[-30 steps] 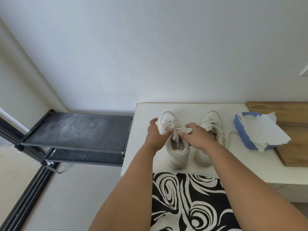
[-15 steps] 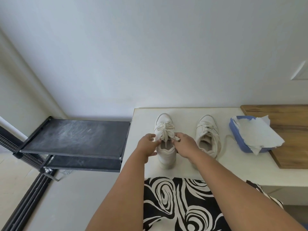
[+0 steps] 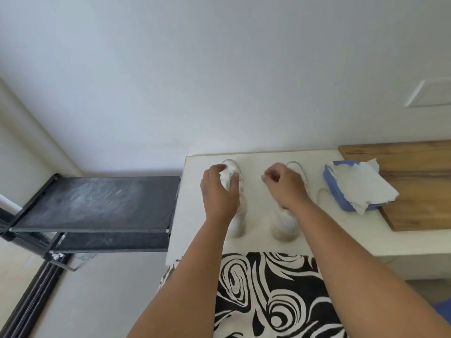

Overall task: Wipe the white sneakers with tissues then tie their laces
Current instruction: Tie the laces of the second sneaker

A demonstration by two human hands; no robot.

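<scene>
- The left hand (image 3: 218, 191) is over the left sneaker (image 3: 238, 215). Its grip curls round the front part of the shoe, thumb on one side and fingers on the other (the picture is blurry here, so the laces are hard to see).
- The right hand (image 3: 284, 186) is over the right sneaker (image 3: 285, 228). Its fingers are curled in, but I cannot tell if the grip pinches a lace or holds nothing.
- Both white sneakers stand side by side on the white bench (image 3: 256, 242), toes toward the wall (image 3: 219, 81). There is a bare strip of bench between them.
- The heels sit near the front edge of the bench. The toes are close to the back edge, by the wall.
- The left sneaker is near the left edge of the bench, with a little bare room beside it.
- A loose lace (image 3: 321, 193) lies on the bench to the right of the right sneaker.
- Just past the lace is a blue tissue pack (image 3: 334, 191) with white tissues (image 3: 361, 189) sticking out. It partly rests on a wooden board (image 3: 419, 186).
- A black shelf (image 3: 97, 203) stands left of the bench, lower down, close to its edge.
- Black and white swirly cloth (image 3: 268, 296) is under the arms, at the front edge of the bench.
</scene>
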